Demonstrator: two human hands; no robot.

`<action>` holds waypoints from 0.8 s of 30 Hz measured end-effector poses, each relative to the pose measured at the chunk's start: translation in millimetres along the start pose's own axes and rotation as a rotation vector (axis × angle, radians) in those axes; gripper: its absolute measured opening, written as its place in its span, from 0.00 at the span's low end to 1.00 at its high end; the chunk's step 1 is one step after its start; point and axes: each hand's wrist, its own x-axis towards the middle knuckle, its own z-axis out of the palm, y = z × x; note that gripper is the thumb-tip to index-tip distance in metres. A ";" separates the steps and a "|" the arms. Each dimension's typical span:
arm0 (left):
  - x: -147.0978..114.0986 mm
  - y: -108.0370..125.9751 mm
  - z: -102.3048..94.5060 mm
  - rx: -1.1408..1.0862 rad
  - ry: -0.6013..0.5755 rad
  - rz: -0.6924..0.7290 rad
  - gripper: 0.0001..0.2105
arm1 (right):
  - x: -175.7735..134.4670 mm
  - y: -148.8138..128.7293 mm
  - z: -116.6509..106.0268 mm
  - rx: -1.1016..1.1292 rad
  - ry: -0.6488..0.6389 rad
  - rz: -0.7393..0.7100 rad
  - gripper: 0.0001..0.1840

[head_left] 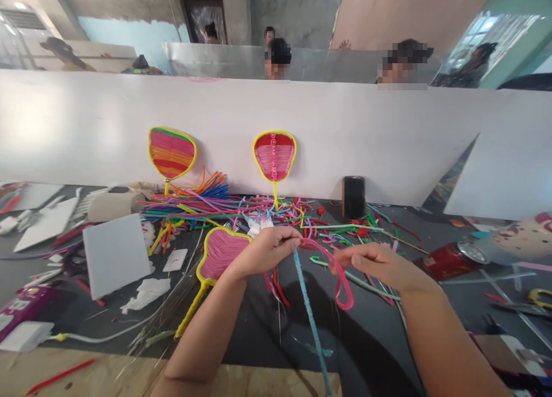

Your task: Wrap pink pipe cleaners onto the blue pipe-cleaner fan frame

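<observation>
My left hand (271,250) pinches a light blue twisted pipe cleaner (308,302), which hangs down toward the table's near edge. From the same fingertips a bright pink pipe cleaner (321,246) runs to the right and bends into a loop. My right hand (379,263) has its fingertips closed on the pink strand near that loop; the exact grip is partly hidden. Behind my left wrist lies a pink fan-shaped piece (222,253) with a yellow rim and yellow handle, partly covered by my forearm.
Two yellow-rimmed fans, one striped (172,154) and one pink and red (275,158), stand against a white board (328,121). Loose pipe cleaners (198,210) litter the dark table. A phone (353,197), red can (455,260), scissors (524,308) and white foam square (115,256) lie around. People sit beyond.
</observation>
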 end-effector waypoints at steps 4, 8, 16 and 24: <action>-0.5 -0.1 -1.2 0.046 0.023 -0.008 0.11 | 2.3 2.6 7.4 0.036 -0.080 -0.021 0.25; -1.4 2.9 -2.0 0.086 -0.009 0.019 0.11 | 2.4 -1.6 9.3 0.031 -0.069 -0.078 0.33; -2.2 6.7 0.2 0.096 -0.026 0.052 0.10 | 4.0 -11.5 20.1 -0.160 -0.016 0.007 0.15; -3.1 4.4 0.4 -0.003 -0.056 0.078 0.11 | 6.8 13.4 27.4 0.218 -0.012 -0.093 0.14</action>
